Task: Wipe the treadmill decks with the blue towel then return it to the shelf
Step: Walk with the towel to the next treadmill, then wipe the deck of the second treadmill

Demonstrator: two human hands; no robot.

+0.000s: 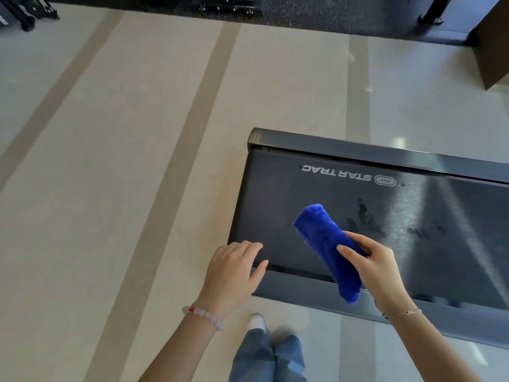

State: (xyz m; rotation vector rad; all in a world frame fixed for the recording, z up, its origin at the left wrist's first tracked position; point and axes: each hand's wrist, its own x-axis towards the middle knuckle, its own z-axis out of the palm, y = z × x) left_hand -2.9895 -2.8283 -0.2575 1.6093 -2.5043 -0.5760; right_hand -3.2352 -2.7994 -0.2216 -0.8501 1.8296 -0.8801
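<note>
Over the deck's near end, right hand (377,271) grips the blue towel (322,238), thumb and fingers curled round the middle of the roll. Free end points to 11 o'clock above the treadmill deck (275,194). Contact with belt: cannot tell. Roll likely kept compact for carrying; judged not yet spread for wiping. Left hand (234,271), at 9 o'clock of the right, fingers loosely spread, holds nothing, probably for balance. Dark smudges (366,216) lie at 2 o'clock of the towel. Belt print reads "STAR TRAC" (337,173), upside down to the wearer.
</note>
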